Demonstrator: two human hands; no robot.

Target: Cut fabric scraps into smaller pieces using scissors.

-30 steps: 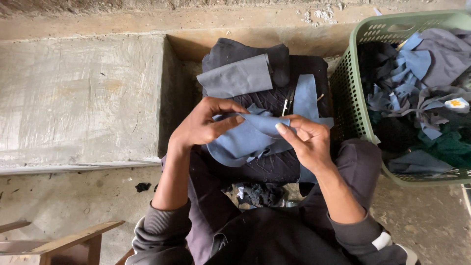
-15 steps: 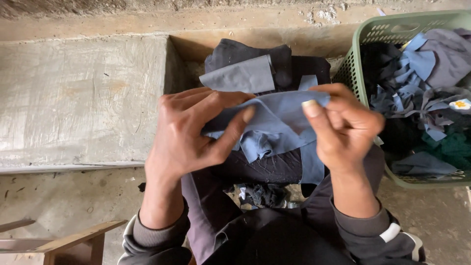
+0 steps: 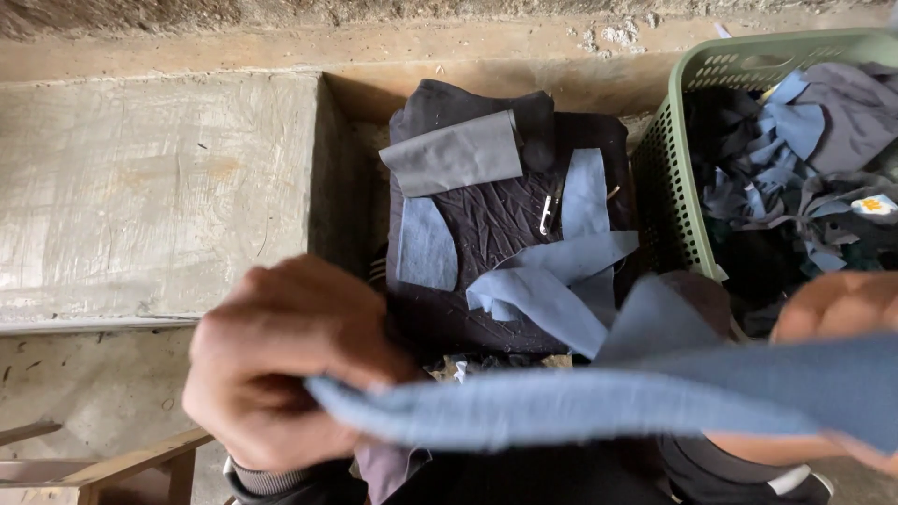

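**Blue fabric strip stretched between both hands**

We take the green plastic basket (image 3: 669,187) at the upper right as our landmark. Inside it, near its right wall, lies a small white label (image 3: 875,205) with an orange-yellow mark, resting on a tangle of blue, grey and dark fabric scraps (image 3: 795,159) that fills the basket.

Below the basket and to its left we see a long light-blue fabric strip (image 3: 561,407), blurred and close to the camera, running across the lower part of the view. Our left hand (image 3: 281,365) is clenched around its left end. Our right hand (image 3: 837,304), just below the basket's front, grips the strip's right end, though most of this hand is hidden behind the cloth.

Left of the basket sits a pile of dark cloth (image 3: 496,224), topped by a grey fabric piece (image 3: 454,154), several blue cut pieces (image 3: 426,245) and a small metal thread snipper (image 3: 546,215). Further left of the basket is a concrete slab (image 3: 150,187).
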